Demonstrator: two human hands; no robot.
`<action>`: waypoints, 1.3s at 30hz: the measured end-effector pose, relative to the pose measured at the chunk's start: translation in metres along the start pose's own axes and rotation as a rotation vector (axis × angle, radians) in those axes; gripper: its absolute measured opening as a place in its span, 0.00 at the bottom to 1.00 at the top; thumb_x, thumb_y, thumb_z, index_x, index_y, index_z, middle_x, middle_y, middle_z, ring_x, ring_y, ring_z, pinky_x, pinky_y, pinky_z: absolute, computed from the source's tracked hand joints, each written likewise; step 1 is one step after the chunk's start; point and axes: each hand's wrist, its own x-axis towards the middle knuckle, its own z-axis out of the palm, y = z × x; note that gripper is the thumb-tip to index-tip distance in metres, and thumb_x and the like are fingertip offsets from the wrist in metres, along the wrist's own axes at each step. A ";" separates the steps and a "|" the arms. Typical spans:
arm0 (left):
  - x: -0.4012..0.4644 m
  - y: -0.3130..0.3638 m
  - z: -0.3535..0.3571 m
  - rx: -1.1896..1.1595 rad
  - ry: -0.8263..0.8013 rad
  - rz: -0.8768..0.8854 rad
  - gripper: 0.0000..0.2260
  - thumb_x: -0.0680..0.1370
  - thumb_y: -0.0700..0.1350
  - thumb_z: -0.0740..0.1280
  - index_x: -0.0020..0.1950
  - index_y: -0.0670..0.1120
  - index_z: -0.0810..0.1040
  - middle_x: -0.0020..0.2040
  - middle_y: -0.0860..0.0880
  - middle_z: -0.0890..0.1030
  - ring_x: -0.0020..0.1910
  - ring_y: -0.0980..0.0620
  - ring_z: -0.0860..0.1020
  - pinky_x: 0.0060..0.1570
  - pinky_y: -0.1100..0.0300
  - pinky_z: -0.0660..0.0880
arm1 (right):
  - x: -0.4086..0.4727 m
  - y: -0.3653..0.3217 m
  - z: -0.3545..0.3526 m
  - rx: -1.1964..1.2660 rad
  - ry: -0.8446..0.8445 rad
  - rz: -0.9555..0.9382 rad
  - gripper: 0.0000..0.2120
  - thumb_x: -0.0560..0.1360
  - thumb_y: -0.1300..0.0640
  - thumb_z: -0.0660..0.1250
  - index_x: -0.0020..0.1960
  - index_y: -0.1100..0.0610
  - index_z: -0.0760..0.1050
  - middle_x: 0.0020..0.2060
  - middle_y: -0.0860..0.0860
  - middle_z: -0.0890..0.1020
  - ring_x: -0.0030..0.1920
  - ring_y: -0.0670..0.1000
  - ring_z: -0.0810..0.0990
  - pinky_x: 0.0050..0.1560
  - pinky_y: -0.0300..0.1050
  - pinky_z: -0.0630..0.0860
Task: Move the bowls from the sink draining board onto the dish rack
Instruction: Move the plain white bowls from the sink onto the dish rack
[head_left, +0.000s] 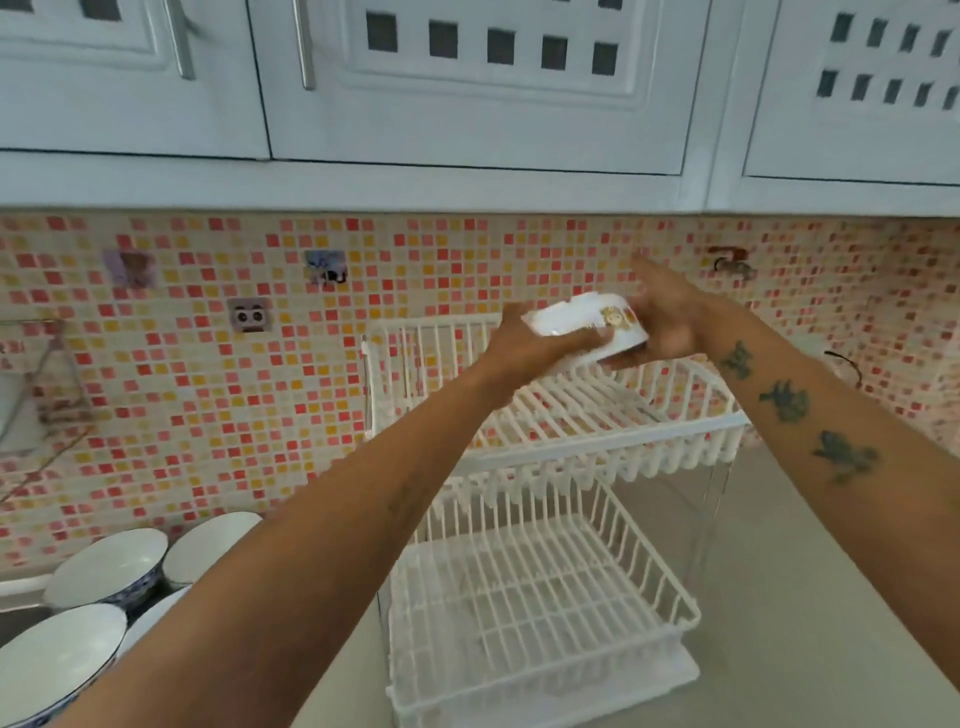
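A small white bowl (587, 325) with a gold emblem on its side is held tilted between both hands, just above the upper tier of a white two-tier wire dish rack (613, 431). My left hand (524, 345) grips its left rim. My right hand (662, 317) cups its right side. Both rack tiers hold nothing. At the lower left, several white bowls with blue-patterned outsides (106, 566) sit close together on the draining board, my left forearm covering part of them.
The rack stands on a pale counter (810, 597) against a mosaic-tiled wall. White wall cabinets (467, 78) hang overhead. A metal wire holder (47, 374) is fixed to the wall at far left.
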 end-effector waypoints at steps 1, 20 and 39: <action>0.006 -0.007 0.006 0.113 0.005 0.026 0.48 0.61 0.58 0.81 0.74 0.44 0.61 0.69 0.46 0.72 0.62 0.49 0.76 0.57 0.53 0.79 | 0.002 0.004 0.001 -0.065 0.013 0.004 0.35 0.76 0.33 0.49 0.65 0.60 0.71 0.57 0.60 0.79 0.60 0.62 0.77 0.64 0.59 0.72; 0.028 -0.045 0.051 0.844 -0.237 -0.092 0.52 0.69 0.59 0.75 0.79 0.42 0.46 0.76 0.40 0.52 0.77 0.41 0.55 0.75 0.46 0.62 | 0.051 0.065 -0.001 -0.544 0.133 0.013 0.26 0.81 0.47 0.55 0.70 0.65 0.67 0.63 0.61 0.76 0.59 0.61 0.78 0.61 0.52 0.75; -0.206 -0.035 -0.186 0.302 0.772 -0.119 0.24 0.82 0.54 0.59 0.75 0.44 0.65 0.72 0.45 0.71 0.71 0.49 0.70 0.67 0.57 0.67 | -0.090 -0.031 0.330 0.089 -0.353 -0.776 0.19 0.79 0.53 0.57 0.57 0.66 0.78 0.56 0.61 0.82 0.54 0.57 0.80 0.53 0.51 0.75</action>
